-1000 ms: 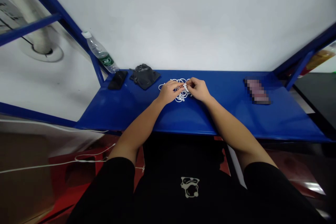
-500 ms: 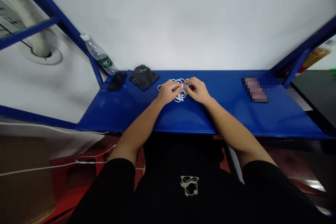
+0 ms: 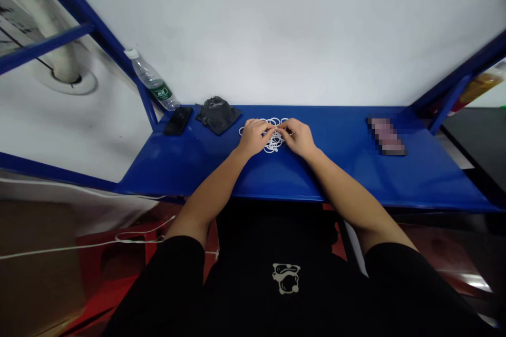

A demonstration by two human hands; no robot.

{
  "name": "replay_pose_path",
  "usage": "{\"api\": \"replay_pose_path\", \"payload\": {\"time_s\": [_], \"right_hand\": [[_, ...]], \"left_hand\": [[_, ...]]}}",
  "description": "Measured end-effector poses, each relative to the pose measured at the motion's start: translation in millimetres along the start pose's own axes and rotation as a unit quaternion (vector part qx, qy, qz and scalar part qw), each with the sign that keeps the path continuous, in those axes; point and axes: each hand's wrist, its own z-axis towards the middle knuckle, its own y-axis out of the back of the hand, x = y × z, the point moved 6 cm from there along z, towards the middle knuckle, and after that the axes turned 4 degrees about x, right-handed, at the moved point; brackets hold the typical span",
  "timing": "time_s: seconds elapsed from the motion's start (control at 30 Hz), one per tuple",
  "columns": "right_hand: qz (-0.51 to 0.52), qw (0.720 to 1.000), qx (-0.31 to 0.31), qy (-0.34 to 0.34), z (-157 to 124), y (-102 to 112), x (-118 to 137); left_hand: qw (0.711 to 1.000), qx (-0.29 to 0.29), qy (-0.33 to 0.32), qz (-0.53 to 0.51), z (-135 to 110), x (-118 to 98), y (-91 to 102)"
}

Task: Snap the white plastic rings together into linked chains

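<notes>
Left hand point(image 3: 255, 137) and right hand point(image 3: 300, 136) have hardly moved since the last picture. The left hand is at the left side of the thin white cord loops point(image 3: 273, 142), which lie in a messy pile on the blue tabletop point(image 3: 190, 166). The right hand is at the pile's right side. Both hands pinch the loops, fingertips meeting on top

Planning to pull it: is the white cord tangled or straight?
Tangled: white cord in overlapping loops under the left hand and right hand.
</notes>
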Motion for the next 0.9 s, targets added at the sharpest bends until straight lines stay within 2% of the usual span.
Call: {"api": "replay_pose_path", "payload": {"time_s": [0.13,0.2,0.33,0.47,0.57,0.73,0.83,0.9], "right_hand": [[-0.043,0.999,0.013,-0.01,2.4,4.1,-10.2],[-0.05,0.998,0.041,-0.014,2.7,2.5,-18.0],[-0.051,0.99,0.124,-0.033,-1.1,-12.7,-34.7],[-0.063,0.971,0.222,-0.061,-10.3,-37.4,-49.1],[-0.065,0.965,0.25,-0.045,-13.4,-47.6,-52.7],[-0.092,0.968,0.227,-0.06,-6.6,-47.9,-59.3],[-0.102,0.972,0.196,-0.079,2.5,-44.4,-63.0],[-0.103,0.979,0.154,-0.086,8.8,-38.2,-64.3]], "left_hand": [[0.999,0.031,0.04,0.005,-0.8,16.8,9.3],[0.996,0.071,0.058,0.004,-3.5,29.9,7.6],[0.974,0.191,0.124,-0.007,-13.6,56.1,-12.9],[0.962,0.238,0.133,-0.017,-18.4,59.6,-30.2],[0.962,0.238,0.132,-0.016,-16.3,54.2,-35.1],[0.97,0.215,0.109,-0.037,-3.5,47.7,-38.0],[0.977,0.168,0.122,-0.044,5.7,51.7,-34.0],[0.982,0.124,0.14,-0.031,7.8,56.0,-27.5]]}}
